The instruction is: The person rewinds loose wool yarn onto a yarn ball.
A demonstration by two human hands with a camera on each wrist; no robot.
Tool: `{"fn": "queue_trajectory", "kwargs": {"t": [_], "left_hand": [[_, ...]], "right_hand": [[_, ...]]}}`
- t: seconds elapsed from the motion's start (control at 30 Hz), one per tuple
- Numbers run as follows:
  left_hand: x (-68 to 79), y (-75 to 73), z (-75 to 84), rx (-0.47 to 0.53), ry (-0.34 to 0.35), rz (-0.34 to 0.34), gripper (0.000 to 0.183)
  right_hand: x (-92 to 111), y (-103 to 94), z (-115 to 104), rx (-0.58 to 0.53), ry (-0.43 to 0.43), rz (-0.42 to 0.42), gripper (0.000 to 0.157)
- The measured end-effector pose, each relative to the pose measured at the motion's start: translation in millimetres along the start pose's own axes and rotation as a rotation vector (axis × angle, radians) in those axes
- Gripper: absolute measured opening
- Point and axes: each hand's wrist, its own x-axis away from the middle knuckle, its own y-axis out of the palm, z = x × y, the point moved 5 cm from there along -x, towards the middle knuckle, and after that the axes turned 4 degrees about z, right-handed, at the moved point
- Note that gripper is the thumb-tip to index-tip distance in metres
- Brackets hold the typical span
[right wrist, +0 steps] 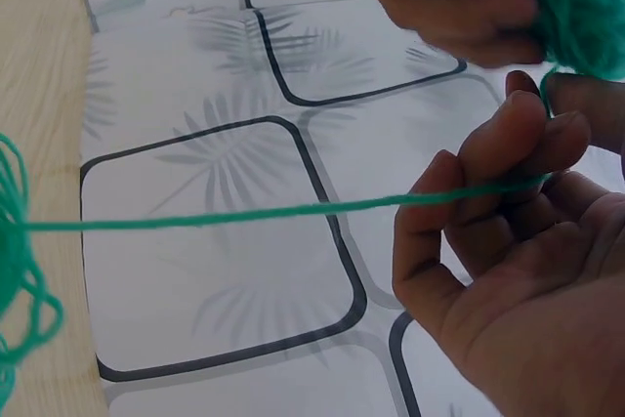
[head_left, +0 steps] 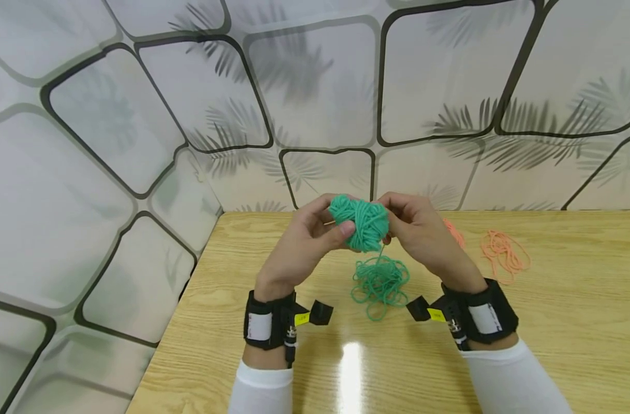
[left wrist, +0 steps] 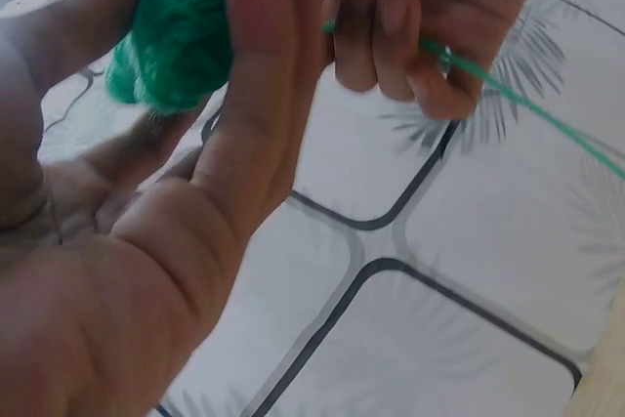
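A ball of green yarn is held up above the table in my left hand, the thumb lying across its near side. Close on its right, my right hand has curled fingers around the yarn strand. In the right wrist view that strand runs taut from the fingers to a loose heap of green yarn on the left. The heap lies in loops on the table below both hands. The left wrist view shows the ball between thumb and fingers, partly hidden by them.
Right of my right hand, a loose tangle of orange yarn lies on the wooden table. Another orange piece is partly hidden behind that hand. A patterned wall covering rises at the table's back and left.
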Motion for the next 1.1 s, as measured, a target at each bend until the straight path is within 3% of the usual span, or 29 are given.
{"fn": "queue_trajectory", "kwargs": {"t": [0.13, 0.27, 0.33, 0.43, 0.53, 0.7, 0.83, 0.93, 1.0, 1.1], "left_hand": [[-4.7, -6.7, -1.0, 0.066, 0.083, 0.191, 0.036], [-6.4, -13.2, 2.6, -0.02, 0.207, 0.409, 0.031], [-5.7, -16.0, 4.9, -0.114, 0.266, 0.508, 0.029], [-4.6, -19.1, 5.9, -0.244, 0.303, 0.597, 0.029], [-3.7, -21.1, 3.3, -0.384, 0.255, 0.613, 0.031], [-3.1, -18.3, -4.6, -0.639, 0.067, 0.486, 0.033], [-2.6, -12.3, -9.1, -0.732, -0.032, 0.26, 0.03], [0.2, -7.1, -9.8, -0.656, -0.056, 0.054, 0.026], [3.4, -4.1, -8.4, -0.527, -0.069, -0.057, 0.026], [7.8, -1.2, -3.9, -0.283, -0.084, -0.138, 0.027]], "right_hand": [[0, 8.7, 4, 0.032, 0.027, -0.052, 0.025], [1, 16.3, 6, 0.132, 0.021, -0.121, 0.026], [1, 19.5, 5, 0.181, 0.01, -0.156, 0.025], [3, 22.8, 3, 0.237, -0.007, -0.197, 0.022], [4, 24.2, -1, 0.294, -0.036, -0.221, 0.018], [8, 19.0, -8, 0.42, -0.083, -0.193, 0.014], [8, 9.9, -11, 0.406, -0.108, -0.128, 0.011], [6, 3.4, -12, 0.35, -0.119, -0.081, 0.008], [5, 0.2, -13, 0.3, -0.118, -0.056, 0.006], [5, -1.3, -13, 0.205, -0.109, -0.04, 0.005]]}}
